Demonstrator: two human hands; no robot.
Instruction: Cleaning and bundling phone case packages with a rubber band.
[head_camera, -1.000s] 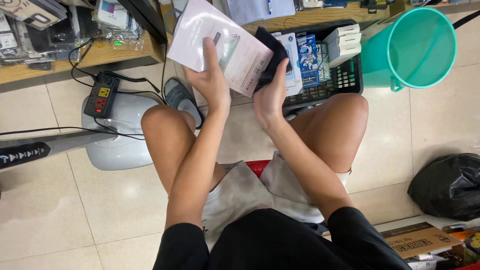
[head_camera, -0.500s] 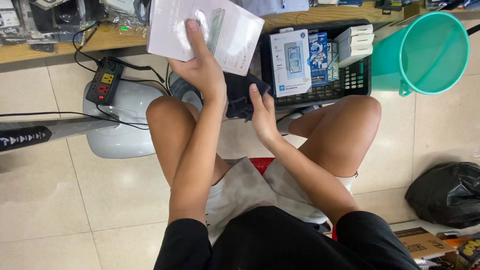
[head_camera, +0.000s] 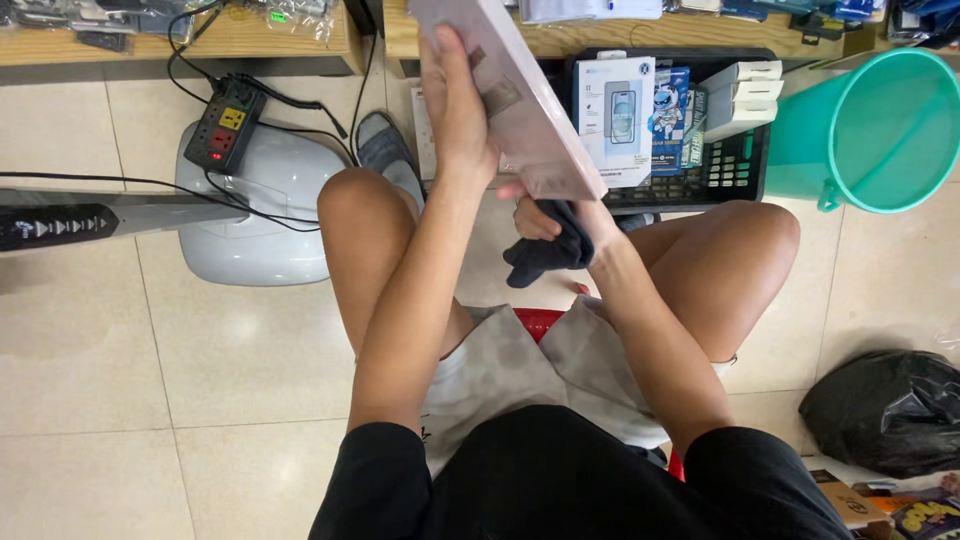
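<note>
Beige floor tiles (head_camera: 120, 380) fill the head view, and we sit low over them with bare knees spread, a grey cloth across our lap. Our left hand (head_camera: 458, 105) is raised at the far side of the scene, its fingers and thumb closed around a flat pale pink box (head_camera: 530, 120), which tilts from far left down to near right, edge toward us. Just beneath the box's lower end, our right hand (head_camera: 540, 215) is curled shut on a dark cloth (head_camera: 548, 255), bunched and hanging between our knees; the cloth seems to touch the box's underside, though we cannot tell for sure.

Beyond the box stands a black crate (head_camera: 730, 170), holding upright white and blue packages. To its right sits a teal bucket (head_camera: 870, 130), tipped so that its open mouth faces us. Along the far edge runs a wooden shelf (head_camera: 250, 40) with small wares in clear bags.

On the left lies a white fan base (head_camera: 260, 210), and on it rests a black power strip (head_camera: 225, 125) with cables trailing away. A grey sandal (head_camera: 385, 150) lies just beside our left knee. At the near right, a black plastic bag (head_camera: 880, 410) slumps on the floor, with a cardboard box (head_camera: 850, 500) near it.
</note>
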